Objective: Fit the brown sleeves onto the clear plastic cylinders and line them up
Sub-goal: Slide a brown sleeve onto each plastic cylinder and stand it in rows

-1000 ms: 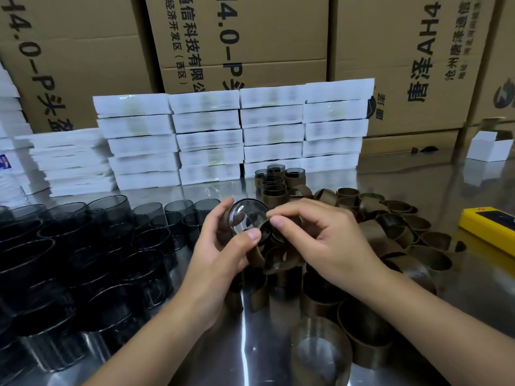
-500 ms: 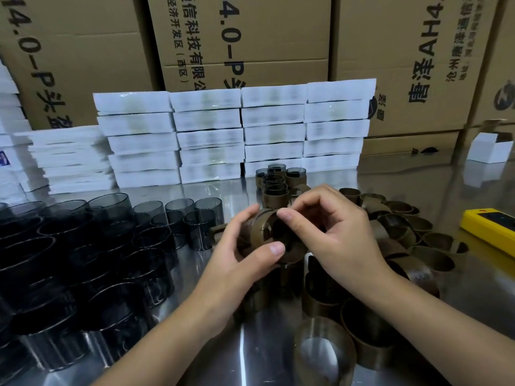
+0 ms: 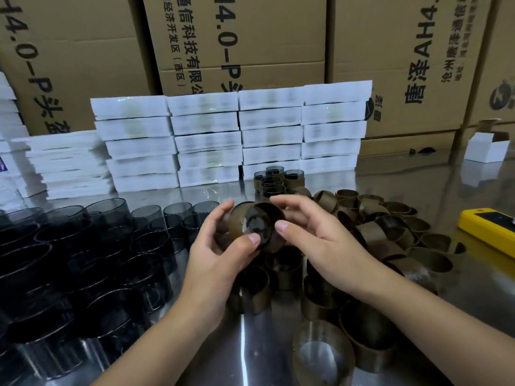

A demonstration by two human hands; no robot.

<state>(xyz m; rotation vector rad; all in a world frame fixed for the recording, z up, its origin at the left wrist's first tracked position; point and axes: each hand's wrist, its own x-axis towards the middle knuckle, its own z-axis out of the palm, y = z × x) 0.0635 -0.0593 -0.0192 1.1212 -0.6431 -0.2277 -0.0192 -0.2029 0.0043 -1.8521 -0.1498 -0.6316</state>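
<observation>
My left hand grips a clear plastic cylinder lying sideways with its open end toward me. A brown sleeve is wrapped around its body. My right hand curves around the cylinder's right end, with the thumb and index fingertip at the rim. Bare smoky clear cylinders crowd the table's left side. Loose brown sleeves are heaped on the right and in front. A small cluster of sleeved cylinders stands behind my hands.
The table is reflective steel. Stacks of flat white boxes run along the back, with large cardboard cartons behind them. A yellow device lies at the right edge, and a small white box sits at the far right.
A second ago the cylinder was bare while my right hand brought a sleeve to it. The sleeve now sits around the cylinder, and my right fingers have loosened.
</observation>
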